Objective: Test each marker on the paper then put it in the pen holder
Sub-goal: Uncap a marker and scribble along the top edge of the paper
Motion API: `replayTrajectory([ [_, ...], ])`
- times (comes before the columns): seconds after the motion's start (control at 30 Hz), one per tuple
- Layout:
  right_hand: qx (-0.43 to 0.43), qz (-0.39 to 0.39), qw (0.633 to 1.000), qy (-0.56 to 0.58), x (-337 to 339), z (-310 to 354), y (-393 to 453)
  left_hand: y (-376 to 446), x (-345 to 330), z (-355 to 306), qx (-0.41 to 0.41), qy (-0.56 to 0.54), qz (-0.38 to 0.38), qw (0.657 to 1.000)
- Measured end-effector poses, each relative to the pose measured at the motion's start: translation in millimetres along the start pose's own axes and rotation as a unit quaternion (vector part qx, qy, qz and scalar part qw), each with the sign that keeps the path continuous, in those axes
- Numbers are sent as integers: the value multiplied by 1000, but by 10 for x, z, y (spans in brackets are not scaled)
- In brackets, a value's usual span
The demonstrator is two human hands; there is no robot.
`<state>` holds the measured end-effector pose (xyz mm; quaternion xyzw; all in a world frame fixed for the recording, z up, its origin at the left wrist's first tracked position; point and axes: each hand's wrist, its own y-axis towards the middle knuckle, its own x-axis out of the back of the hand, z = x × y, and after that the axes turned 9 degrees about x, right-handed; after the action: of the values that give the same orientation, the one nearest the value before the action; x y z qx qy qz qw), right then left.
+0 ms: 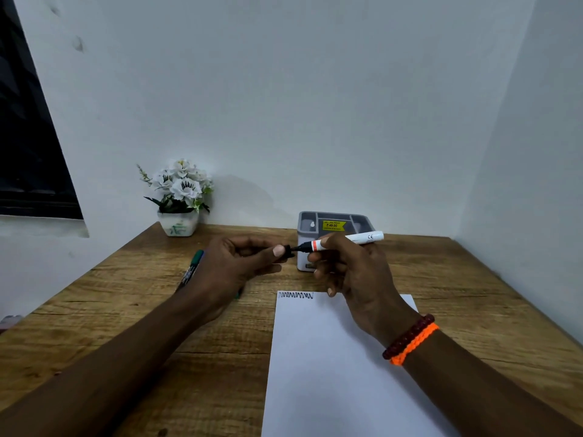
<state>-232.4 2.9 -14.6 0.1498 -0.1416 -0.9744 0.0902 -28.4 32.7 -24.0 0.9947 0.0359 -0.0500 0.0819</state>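
Observation:
My right hand [350, 269] grips a white marker [359, 239] with an orange band, held level above the table, its black tip pointing left. My left hand [239, 263] pinches the marker's black cap [287, 250] right at that tip. A white sheet of paper [328, 367] lies below, with a black zigzag scribble [296, 295] at its top left corner. The grey pen holder [334, 222] with a yellow price sticker stands behind my right hand. More markers [193, 266], one with a green cap, lie on the table behind my left hand, partly hidden.
A white pot of white flowers [179, 200] stands at the back left of the wooden table [126, 294]. White walls close the table in at the back and on the right. A dark window [28, 152] is on the left.

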Motion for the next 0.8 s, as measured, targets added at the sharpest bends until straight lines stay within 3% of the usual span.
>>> replayTrajectory([
  [0.33, 4, 34, 999, -5, -27, -20, -43, -59, -45, -8, -4, 5, 11, 1000],
  [0.8, -71, 79, 992, 67, -6, 56, -48, -63, -24, -110, -38, 14, 10, 999],
])
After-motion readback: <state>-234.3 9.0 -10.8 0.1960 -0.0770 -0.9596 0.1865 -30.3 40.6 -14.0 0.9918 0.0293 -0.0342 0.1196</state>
